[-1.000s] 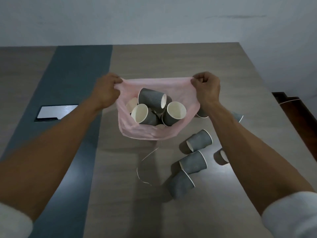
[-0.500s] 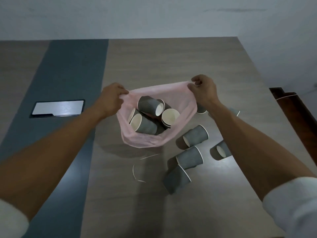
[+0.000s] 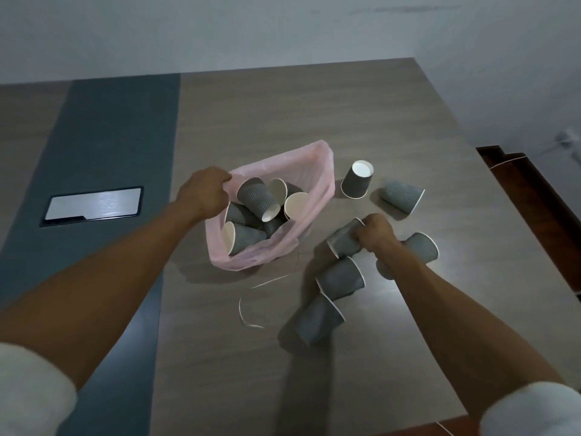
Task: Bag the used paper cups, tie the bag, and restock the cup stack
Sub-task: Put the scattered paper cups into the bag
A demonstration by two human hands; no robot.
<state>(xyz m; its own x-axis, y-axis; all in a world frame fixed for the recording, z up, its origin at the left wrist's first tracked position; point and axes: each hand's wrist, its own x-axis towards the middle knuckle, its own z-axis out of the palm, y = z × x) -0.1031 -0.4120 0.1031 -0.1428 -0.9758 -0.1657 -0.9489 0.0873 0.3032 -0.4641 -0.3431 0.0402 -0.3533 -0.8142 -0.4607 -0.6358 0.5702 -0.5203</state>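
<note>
A wood-grain tabletop [image 3: 361,127] fills most of the frame, with one dark blue-grey band [image 3: 103,158] running down its left part and one silvery rectangular plate [image 3: 92,206] set into that band at middle left. Near the centre sits one pink plastic bag [image 3: 317,184], mouth open toward the camera, holding grey ripple-wall paper cups [image 3: 251,196] jumbled on their sides; about six can be made out (those deeper in are hidden, so the count is not sure). The left hand [image 3: 204,195] grips the bag's left rim, its fingers curled round the pink film. To the right of the bag, the right hand [image 3: 375,232] has its fingers closed round one loose cup [image 3: 344,240], which lies tilted with its white rim toward lower left. Five more loose cups lie on the tabletop: one upside-down cup [image 3: 356,184] just right of the bag, one tipped cup [image 3: 402,196] at its right, one cup [image 3: 421,247] partly behind the right wrist, and two cups touching each other below the hand, the upper [image 3: 341,278] and the lower [image 3: 319,320]. One thin pale string [image 3: 242,309] curls on the tabletop below the bag. Two white sleeves show at the bottom corners.
</note>
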